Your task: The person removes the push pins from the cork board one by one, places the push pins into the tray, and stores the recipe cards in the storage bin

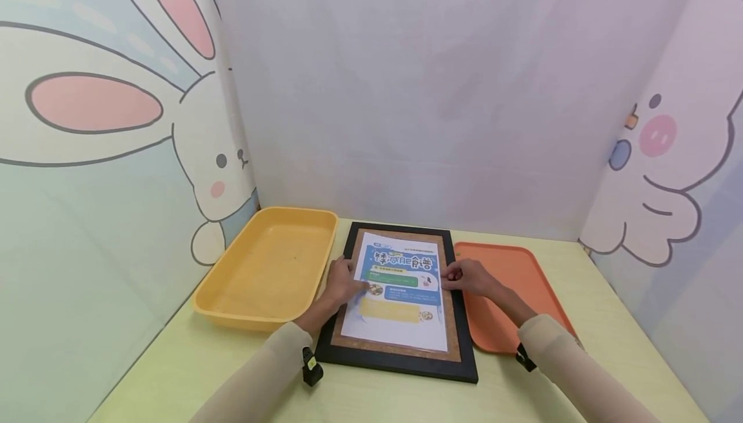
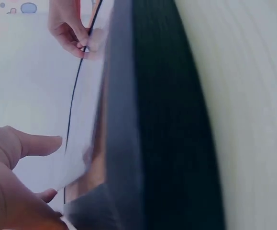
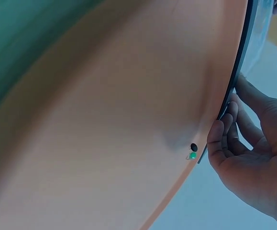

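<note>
A printed paper sheet (image 1: pixel 400 326) with blue, green and yellow blocks lies on a cork board (image 1: pixel 395 349) with a black frame (image 1: pixel 400 364). My left hand (image 1: pixel 344 282) rests at the left side of the board, its thumb reaching over the sheet's edge. In the left wrist view that thumb (image 2: pixel 41 145) is straight, and the sheet's near corner stands slightly raised off the cork. Across the board, my right hand (image 1: pixel 471 278) has curled fingers and appears to pinch the sheet's right edge. The right wrist view partly hides its fingertips (image 3: pixel 216 132) behind the frame.
A yellow bin (image 1: pixel 273 268) stands left of the board. On the right, an orange tray (image 1: pixel 516 275) lies close to the frame, under my right forearm. A black pushpin (image 3: pixel 193 147) and a green pushpin (image 3: pixel 193 155) sit near the tray's rim. A curtain (image 1: pixel 418 100) hangs behind the table.
</note>
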Demonstrator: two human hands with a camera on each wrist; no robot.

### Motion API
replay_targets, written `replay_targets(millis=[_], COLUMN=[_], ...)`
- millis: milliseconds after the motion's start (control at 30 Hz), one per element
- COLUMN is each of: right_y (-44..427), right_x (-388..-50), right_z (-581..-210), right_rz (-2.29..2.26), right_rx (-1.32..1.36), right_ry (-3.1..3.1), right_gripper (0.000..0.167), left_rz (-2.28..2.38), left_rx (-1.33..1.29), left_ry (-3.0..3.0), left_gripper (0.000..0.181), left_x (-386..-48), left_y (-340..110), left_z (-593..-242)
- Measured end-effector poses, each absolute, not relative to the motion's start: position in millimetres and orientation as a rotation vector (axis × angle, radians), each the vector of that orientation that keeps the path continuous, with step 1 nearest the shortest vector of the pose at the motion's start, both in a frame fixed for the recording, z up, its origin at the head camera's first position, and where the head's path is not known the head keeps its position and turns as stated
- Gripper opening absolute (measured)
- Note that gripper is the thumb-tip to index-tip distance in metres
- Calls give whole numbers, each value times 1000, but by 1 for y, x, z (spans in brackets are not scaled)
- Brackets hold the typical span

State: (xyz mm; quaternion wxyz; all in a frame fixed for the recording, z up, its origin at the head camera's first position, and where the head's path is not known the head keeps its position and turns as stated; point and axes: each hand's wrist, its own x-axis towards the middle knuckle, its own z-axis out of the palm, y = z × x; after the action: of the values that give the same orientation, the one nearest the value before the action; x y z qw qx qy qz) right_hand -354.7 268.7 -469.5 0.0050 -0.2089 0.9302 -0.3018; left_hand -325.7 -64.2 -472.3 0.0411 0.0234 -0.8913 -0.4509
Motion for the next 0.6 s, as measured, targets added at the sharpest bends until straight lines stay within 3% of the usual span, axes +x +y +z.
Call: replay_targets(millis=[333, 600], right_y=[269, 269], right_x=[-356, -354], right_z=[-473, -473], right_rz=[-936, -929], right_rx=[-618, -644], right_ry=[2928, 2937], right_gripper=[27, 26], left_rz=[-1486, -1620], left_rx=[-19, 25], left_ry=[-2660, -2557], left_gripper=[47, 49], left_x=[-323, -321], left_y=[-70, -71], left_z=[-459, -459])
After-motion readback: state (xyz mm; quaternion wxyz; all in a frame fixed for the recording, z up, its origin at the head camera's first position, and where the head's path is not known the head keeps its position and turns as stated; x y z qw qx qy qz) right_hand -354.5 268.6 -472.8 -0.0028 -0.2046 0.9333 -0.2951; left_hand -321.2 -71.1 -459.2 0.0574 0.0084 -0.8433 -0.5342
